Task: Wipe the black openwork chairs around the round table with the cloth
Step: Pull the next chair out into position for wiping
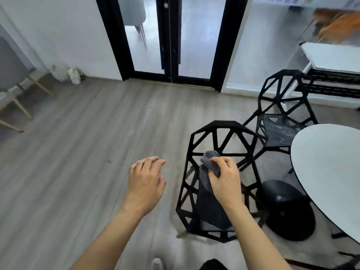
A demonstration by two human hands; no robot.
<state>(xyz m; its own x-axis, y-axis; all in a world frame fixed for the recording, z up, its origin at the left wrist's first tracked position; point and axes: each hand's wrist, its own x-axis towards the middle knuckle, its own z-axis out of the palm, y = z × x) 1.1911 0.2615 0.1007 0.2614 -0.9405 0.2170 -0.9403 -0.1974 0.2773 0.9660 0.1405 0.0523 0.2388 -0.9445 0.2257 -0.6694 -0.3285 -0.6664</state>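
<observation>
Right hand (224, 176) bunching grey cloth (210, 166) against backrest of nearer black chair (218, 172) beside round table (329, 172), for wiping its bars; left hand (146, 178) open, hovering free.

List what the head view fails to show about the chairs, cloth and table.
- Cloth: lower part hidden under the right hand; whether it touches a bar is unclear.
- Near chair: legs mostly hidden by its own frame.
- Far chair: seat surface blurred.
- Round table: cut off by the right edge.
</observation>
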